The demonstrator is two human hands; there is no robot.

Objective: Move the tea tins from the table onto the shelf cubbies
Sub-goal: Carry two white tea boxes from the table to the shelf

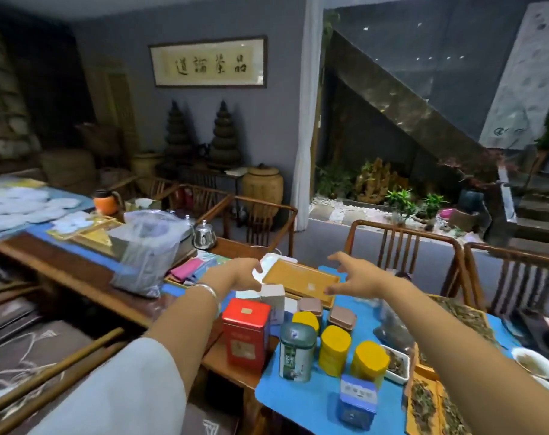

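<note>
A flat orange tea tin lies at the far side of the blue cloth. My left hand grips its left end. My right hand brackets its right end, thumb at the near corner and fingers at the far corner. In front of it stand a red tin, a grey-green tin, three yellow tins, a blue tin, two pinkish-brown tins and a small white box.
A bagged grey box and a steel teapot sit to the left on the wooden table. Trays of loose tea line the right side. Wooden chairs stand beyond the table.
</note>
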